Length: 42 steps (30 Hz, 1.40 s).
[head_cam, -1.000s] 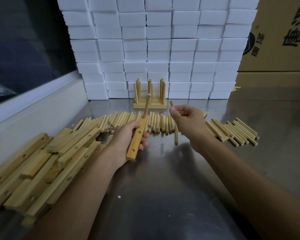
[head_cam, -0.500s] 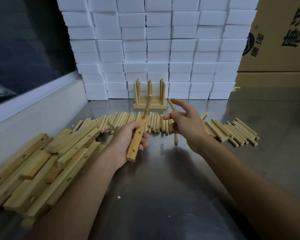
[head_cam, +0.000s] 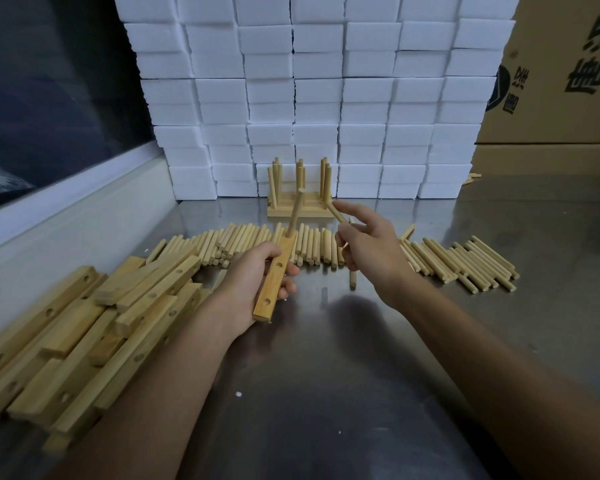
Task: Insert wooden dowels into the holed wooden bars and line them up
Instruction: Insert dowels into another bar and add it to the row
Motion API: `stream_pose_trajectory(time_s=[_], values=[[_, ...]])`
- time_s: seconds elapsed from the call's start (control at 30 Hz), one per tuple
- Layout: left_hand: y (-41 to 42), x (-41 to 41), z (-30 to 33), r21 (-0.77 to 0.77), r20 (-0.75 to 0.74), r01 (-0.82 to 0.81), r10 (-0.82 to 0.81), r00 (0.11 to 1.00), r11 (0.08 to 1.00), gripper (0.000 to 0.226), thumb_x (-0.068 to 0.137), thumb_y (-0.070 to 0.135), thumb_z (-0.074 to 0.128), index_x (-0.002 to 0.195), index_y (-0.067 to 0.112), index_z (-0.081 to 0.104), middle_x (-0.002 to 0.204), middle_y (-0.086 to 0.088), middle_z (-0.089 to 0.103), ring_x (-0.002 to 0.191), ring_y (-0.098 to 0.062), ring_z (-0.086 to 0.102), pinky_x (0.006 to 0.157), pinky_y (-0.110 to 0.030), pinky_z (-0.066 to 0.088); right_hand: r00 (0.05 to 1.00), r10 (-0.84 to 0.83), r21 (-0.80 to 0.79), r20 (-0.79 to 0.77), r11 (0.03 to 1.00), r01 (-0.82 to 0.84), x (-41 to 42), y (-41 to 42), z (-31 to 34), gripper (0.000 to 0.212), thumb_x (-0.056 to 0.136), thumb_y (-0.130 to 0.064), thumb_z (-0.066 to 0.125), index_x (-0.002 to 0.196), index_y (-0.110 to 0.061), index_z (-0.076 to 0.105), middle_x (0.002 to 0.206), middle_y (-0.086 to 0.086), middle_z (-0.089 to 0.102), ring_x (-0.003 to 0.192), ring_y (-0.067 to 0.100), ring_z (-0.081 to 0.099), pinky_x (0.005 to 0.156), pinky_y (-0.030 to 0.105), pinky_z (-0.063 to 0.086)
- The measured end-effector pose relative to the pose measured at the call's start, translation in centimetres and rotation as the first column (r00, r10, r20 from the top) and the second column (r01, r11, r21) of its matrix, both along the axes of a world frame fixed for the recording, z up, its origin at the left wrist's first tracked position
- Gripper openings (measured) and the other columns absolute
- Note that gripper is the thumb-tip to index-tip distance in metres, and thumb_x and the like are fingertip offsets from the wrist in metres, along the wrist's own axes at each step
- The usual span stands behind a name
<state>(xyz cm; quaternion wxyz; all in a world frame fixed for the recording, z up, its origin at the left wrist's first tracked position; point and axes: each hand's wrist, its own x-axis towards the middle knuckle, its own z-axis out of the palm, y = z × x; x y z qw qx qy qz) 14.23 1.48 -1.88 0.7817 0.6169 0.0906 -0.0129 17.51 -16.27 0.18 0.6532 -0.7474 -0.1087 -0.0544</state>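
Near the middle of the metal table (head_cam: 326, 393), the left hand (head_cam: 253, 282) grips a holed wooden bar (head_cam: 274, 278) around its middle, fingers curled under it and thumb on its near side, the bar angled from 7 o'clock up toward 1 o'clock. One dowel (head_cam: 296, 213) stands in the hole at the bar's far end, leaning slightly right; two open holes show along the nearer part of the bar. At 3 o'clock from it, just apart, the right hand (head_cam: 368, 251) pinches a second dowel (head_cam: 336, 213) between thumb and fingers, the index finger stretched out toward 10 o'clock, the dowel's free end pointing the same way. Behind both hands a row of loose dowels (head_cam: 257, 244) lies side by side across the table, and another group of dowels (head_cam: 465, 261) spreads out at 3 o'clock. A pile of holed bars (head_cam: 84, 334) sits at 8 o'clock. At 12 o'clock, finished bars with upright dowels (head_cam: 300, 192) stand against a wall of white foam blocks (head_cam: 309, 81). A cardboard box (head_cam: 551, 81) fills the 2 o'clock corner.
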Motion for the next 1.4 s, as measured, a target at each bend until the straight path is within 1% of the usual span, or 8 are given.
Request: stream_pose_trajectory(time_s=[0.2,0.37,0.47,0.6,0.93,1.1,1.23,1.4], values=[[0.1,0.2,-0.2,-0.007,-0.003,0.004,-0.004,1.0,1.0,0.029,0.099,0.02,0.047,0.113,-0.001,0.06,0.072,-0.012,0.067,0.051,-0.02,0.058,0.041,-0.026,0.045,0.997,-0.036,-0.024,0.072,0.999,0.037,-0.4,0.2,0.2,0.02,0.103,-0.024,0.05,0.099,-0.018,0.068,0.057,-0.012,0.057,0.052,0.002,0.048,0.051,0.018,0.042],[0.2,0.3,-0.3,-0.03,-0.012,0.007,-0.008,1.0,1.0,0.028,0.099,0.021,0.048,0.113,0.0,0.061,0.073,-0.013,0.068,0.051,-0.02,0.059,0.04,-0.025,0.044,0.986,-0.072,-0.108,0.151,0.99,0.089,-0.5,0.4,0.2,0.024,0.101,-0.03,0.055,0.1,-0.015,0.073,0.063,-0.015,0.053,0.051,-0.007,0.047,0.054,0.013,0.039],[0.2,0.4,-0.3,-0.044,-0.009,0.014,-0.015,1.0,0.999,0.028,0.098,0.02,0.048,0.113,0.0,0.061,0.073,-0.013,0.068,0.05,-0.021,0.058,0.039,-0.025,0.044,0.998,-0.029,0.018,0.049,0.999,0.028,-0.6,0.6,0.4,0.028,0.101,-0.028,0.057,0.094,-0.003,0.066,0.066,-0.001,0.054,0.054,0.004,0.047,0.056,0.021,0.042],[0.3,0.5,-0.3,-0.051,-0.008,0.019,-0.02,1.0,0.999,0.027,0.098,0.02,0.048,0.107,-0.001,0.063,0.071,-0.012,0.067,0.048,-0.021,0.057,0.038,-0.025,0.042,0.988,0.136,0.117,-0.078,0.985,-0.127,-1.1,1.1,0.6,0.02,0.1,-0.023,0.059,0.094,-0.006,0.069,0.075,0.001,0.07,0.062,0.011,0.06,0.059,0.028,0.046],[0.1,0.4,-0.2,-0.046,-0.02,0.047,-0.048,0.999,0.998,0.032,0.1,0.021,0.043,0.105,-0.001,0.065,0.069,-0.01,0.063,0.048,-0.02,0.054,0.038,-0.024,0.04,0.978,0.194,0.056,-0.081,0.98,-0.19,-1.5,1.6,0.2,0.022,0.1,-0.02,0.059,0.098,-0.002,0.071,0.076,0.005,0.072,0.064,0.014,0.063,0.057,0.024,0.046],[0.0,0.2,-0.1,-0.032,-0.025,0.04,-0.041,0.999,0.999,0.032,0.099,0.022,0.046,0.106,-0.003,0.065,0.069,-0.011,0.063,0.048,-0.02,0.054,0.038,-0.024,0.04,0.979,0.187,-0.079,0.079,0.98,-0.181,-1.8,1.7,0.4,0.012,0.098,-0.015,0.06,0.096,-0.006,0.066,0.075,0.006,0.072,0.059,0.013,0.065,0.053,0.017,0.048],[0.0,0.2,0.0,-0.045,-0.031,0.021,-0.022,0.999,0.999,0.032,0.099,0.022,0.046,0.107,-0.004,0.064,0.068,-0.012,0.063,0.048,-0.02,0.053,0.038,-0.025,0.039,0.952,0.19,-0.309,0.238,0.945,-0.111,-2.0,2.0,0.7,0.009,0.098,-0.02,0.062,0.096,-0.013,0.065,0.081,0.0,0.07,0.072,0.014,0.068,0.073,0.035,0.058],[-0.1,0.0,0.1,-0.047,-0.031,-0.003,0.001,1.0,0.999,0.03,0.1,0.024,0.046,0.101,0.001,0.065,0.064,-0.01,0.062,0.046,-0.019,0.053,0.037,-0.025,0.038,0.889,0.251,-0.481,0.383,0.876,-0.04,-2.5,2.8,1.4,0.016,0.097,-0.026,0.063,0.099,-0.012,0.07,0.085,-0.004,0.069,0.077,0.01,0.065,0.077,0.036,0.056]])
